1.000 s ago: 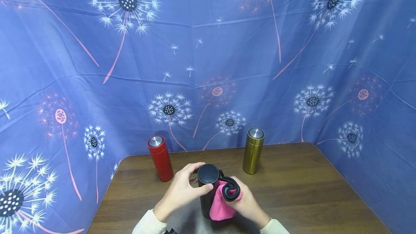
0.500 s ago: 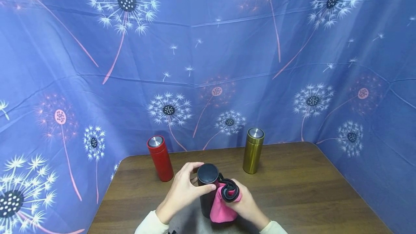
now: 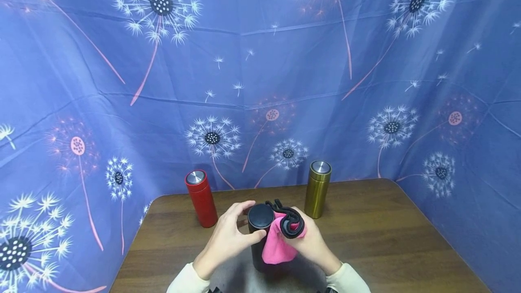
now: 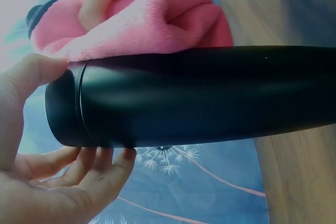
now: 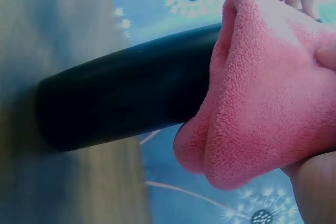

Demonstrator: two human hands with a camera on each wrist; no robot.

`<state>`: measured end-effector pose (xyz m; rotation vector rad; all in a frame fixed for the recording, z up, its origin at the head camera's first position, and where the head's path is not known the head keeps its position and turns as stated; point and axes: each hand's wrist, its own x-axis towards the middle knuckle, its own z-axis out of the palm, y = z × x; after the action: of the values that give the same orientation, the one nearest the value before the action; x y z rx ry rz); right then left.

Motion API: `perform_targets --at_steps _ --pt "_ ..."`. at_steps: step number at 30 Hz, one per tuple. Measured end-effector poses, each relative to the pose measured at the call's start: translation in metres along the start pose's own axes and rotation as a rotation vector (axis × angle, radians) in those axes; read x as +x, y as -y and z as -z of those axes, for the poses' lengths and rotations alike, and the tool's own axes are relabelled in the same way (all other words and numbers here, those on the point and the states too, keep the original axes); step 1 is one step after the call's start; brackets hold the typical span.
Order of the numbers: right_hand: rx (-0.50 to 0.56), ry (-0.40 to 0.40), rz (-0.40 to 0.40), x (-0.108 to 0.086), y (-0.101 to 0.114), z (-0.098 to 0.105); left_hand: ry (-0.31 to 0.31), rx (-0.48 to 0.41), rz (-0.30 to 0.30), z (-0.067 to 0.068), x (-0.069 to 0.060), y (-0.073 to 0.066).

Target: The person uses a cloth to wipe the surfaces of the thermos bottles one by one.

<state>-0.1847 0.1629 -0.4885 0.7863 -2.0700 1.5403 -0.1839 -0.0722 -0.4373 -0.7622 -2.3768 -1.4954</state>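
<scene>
A matte black thermos bottle (image 3: 259, 248) stands upright near the front of the table. My left hand (image 3: 229, 238) grips it near the lid, thumb on the near side and fingers curled round the far side, as the left wrist view also shows. My right hand (image 3: 311, 243) holds a bunched pink fleecy cloth (image 3: 278, 248) with dark edging against the bottle's right side. In the right wrist view the cloth (image 5: 268, 93) covers the bottle's upper part, while its lower body (image 5: 126, 90) shows bare.
A red thermos bottle (image 3: 201, 199) with a silver lid stands behind and to the left. A gold one (image 3: 317, 190) stands at the back right. Blue dandelion-print fabric (image 3: 260, 67) hangs behind the brown wooden table (image 3: 386, 234).
My right hand has moved up along the bottle with the pink cloth, whose dark edge now sits higher beside the lid. My left hand and the bottle stay nearly in place.
</scene>
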Motion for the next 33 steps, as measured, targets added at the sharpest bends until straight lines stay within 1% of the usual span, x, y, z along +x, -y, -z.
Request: perform_targets --at_steps 5,8,11,13,17,21,26,28,33 --pt "-0.029 0.0 0.029 0.012 0.029 0.005 0.029 0.008 -0.013 0.001 0.0 -0.002" --pt "-0.002 0.017 0.043 0.019 0.045 0.009 0.039 0.018 -0.013 0.001 0.001 -0.003" --pt "0.016 0.032 0.046 0.023 0.051 0.011 0.03 0.039 -0.006 0.001 0.002 -0.003" --pt "0.037 0.039 0.044 0.024 0.052 0.011 0.025 0.057 0.0 0.002 0.003 -0.003" --pt "0.039 0.033 0.038 0.022 0.051 0.011 0.043 0.045 0.011 0.002 0.004 -0.003" --pt "0.016 0.018 0.036 0.019 0.048 0.01 0.067 0.01 0.032 0.004 0.003 -0.003" --pt "-0.021 0.006 0.037 0.012 0.043 0.007 0.103 -0.057 0.052 0.007 0.003 -0.003" --pt "-0.016 0.006 0.024 0.008 0.041 0.006 0.119 -0.069 0.046 0.009 0.003 -0.003" --pt "0.039 0.008 -0.022 -0.003 0.033 0.002 0.14 -0.045 0.003 0.009 0.003 -0.004"
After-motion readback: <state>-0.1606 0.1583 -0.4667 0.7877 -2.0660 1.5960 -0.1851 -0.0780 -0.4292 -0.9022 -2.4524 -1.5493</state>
